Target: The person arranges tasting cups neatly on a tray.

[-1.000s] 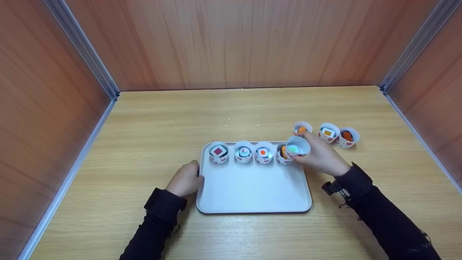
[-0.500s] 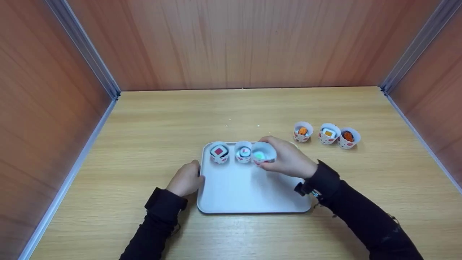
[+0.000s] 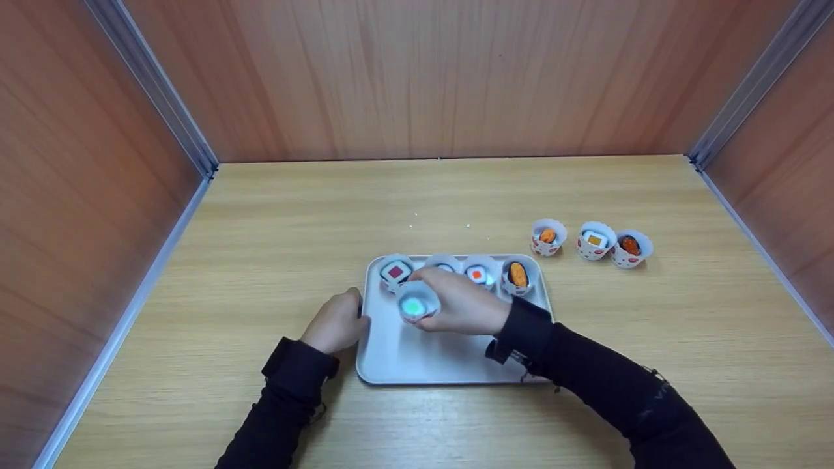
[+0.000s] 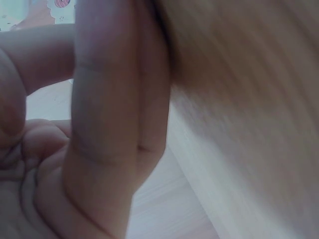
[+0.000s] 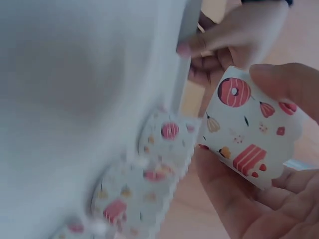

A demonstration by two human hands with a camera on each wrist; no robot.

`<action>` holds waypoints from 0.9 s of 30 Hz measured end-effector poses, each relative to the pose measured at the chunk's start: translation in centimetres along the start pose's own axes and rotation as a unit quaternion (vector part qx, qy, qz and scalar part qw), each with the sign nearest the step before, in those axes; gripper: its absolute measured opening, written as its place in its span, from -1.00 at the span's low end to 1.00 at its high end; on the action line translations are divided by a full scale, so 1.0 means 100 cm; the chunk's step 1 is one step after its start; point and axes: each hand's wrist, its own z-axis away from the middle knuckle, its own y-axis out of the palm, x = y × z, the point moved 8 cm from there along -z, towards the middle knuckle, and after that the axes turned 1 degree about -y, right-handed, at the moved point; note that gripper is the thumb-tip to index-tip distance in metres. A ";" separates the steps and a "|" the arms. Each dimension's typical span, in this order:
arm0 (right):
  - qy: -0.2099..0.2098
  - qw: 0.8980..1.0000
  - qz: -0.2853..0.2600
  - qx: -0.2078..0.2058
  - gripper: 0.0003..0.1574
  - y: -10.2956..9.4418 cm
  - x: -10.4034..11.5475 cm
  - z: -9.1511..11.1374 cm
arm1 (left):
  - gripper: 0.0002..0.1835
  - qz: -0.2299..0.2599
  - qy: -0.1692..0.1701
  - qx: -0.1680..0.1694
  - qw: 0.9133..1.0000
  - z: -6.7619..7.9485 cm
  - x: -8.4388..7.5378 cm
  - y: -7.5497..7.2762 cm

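Right hand (image 3: 466, 303) clamping fingers on white scalloped paper cup (image 3: 418, 296) above left half of white rectangular tray (image 3: 417, 358); left hand (image 3: 333, 322) gripping its left rim. Right wrist view showing cup's pink doughnut print (image 5: 234, 92); head view showing green contents (image 3: 412, 307).

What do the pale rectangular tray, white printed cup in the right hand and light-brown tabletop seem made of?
Pale rectangular tray: probably smooth plastic, satin; uniform surface, rounded corners; coated metal possible.
White printed cup: likely paper or card, matte; thin wall, scalloped edge.
Light-brown tabletop: wood or laminate, can't tell which; visible grain, soft sheen.
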 end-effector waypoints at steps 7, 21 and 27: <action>-0.027 0.998 0.041 0.047 -0.22 0.036 0.013 -0.016 | -0.91 -0.002 0.012 -0.007 1.000 0.001 0.000 -0.001; -0.019 0.995 0.068 0.073 -0.23 0.062 0.009 -0.021 | -0.90 0.000 -0.001 0.011 1.000 0.000 0.001 0.001; -0.016 0.995 0.065 0.077 -0.22 0.060 0.008 -0.019 | -0.90 0.004 0.005 0.004 1.000 0.001 0.000 0.000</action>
